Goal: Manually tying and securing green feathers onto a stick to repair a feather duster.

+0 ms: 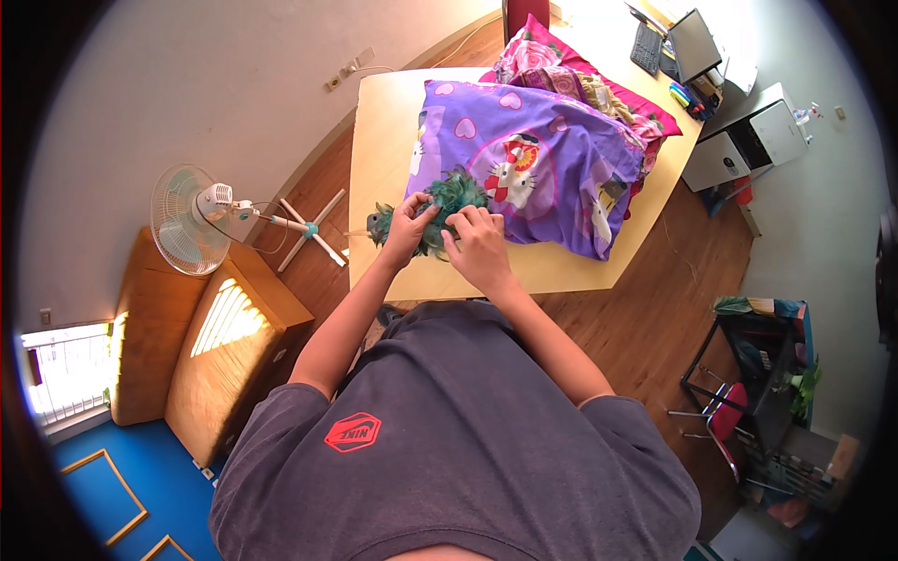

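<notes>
A green feather duster (456,191) is held over the near left part of the table (385,122). Its fluffy feathers spread around my fingers, and a dark end with a thin pale stick pokes out on the left. My left hand (409,229) is closed around its middle, thumb against the feathers. With bent fingers, my right hand (480,245) pinches the feathers on the right side; the fingertips are partly buried in them. Just beyond my hands lies a purple pillow (571,150) with a cartoon cat and hearts, partly over a pink floral pillow (533,47).
A standing fan (192,220) is to the left, beside upright orange-brown mattresses (224,346). At the far right of the table are a keyboard (645,49), a monitor (694,45) and pens. A white printer-like machine (748,140) stands beyond; a red chair (727,411) is at right.
</notes>
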`<control>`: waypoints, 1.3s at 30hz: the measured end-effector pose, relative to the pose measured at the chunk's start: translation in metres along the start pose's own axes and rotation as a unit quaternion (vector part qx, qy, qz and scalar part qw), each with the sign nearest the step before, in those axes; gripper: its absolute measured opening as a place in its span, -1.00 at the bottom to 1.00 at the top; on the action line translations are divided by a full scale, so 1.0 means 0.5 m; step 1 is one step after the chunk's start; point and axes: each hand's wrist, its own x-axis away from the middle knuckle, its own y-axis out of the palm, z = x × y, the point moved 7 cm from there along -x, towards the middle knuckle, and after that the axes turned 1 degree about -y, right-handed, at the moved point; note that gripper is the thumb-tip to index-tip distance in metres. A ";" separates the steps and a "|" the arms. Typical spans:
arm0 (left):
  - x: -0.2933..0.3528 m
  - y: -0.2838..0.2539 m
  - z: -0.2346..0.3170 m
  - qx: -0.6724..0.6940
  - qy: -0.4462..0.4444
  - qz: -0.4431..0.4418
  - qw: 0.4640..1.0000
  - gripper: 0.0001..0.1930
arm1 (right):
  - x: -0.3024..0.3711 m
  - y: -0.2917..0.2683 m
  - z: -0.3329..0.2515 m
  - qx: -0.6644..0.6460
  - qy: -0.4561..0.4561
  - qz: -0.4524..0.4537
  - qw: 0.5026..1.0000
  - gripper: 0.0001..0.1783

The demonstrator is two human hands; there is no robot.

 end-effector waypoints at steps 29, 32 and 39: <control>-0.023 0.025 0.040 0.037 0.036 0.003 0.999 -0.90 | -0.027 -0.019 0.139 -0.618 0.342 -0.061 0.706 -0.80; -0.025 0.038 0.047 0.053 0.028 -0.002 0.998 -0.89 | -0.048 -0.033 0.119 -0.602 0.316 -0.069 0.730 -0.70; -0.032 0.052 0.062 0.008 0.080 0.009 0.997 -0.90 | -0.072 -0.051 0.129 -0.481 0.317 -0.099 0.811 -0.68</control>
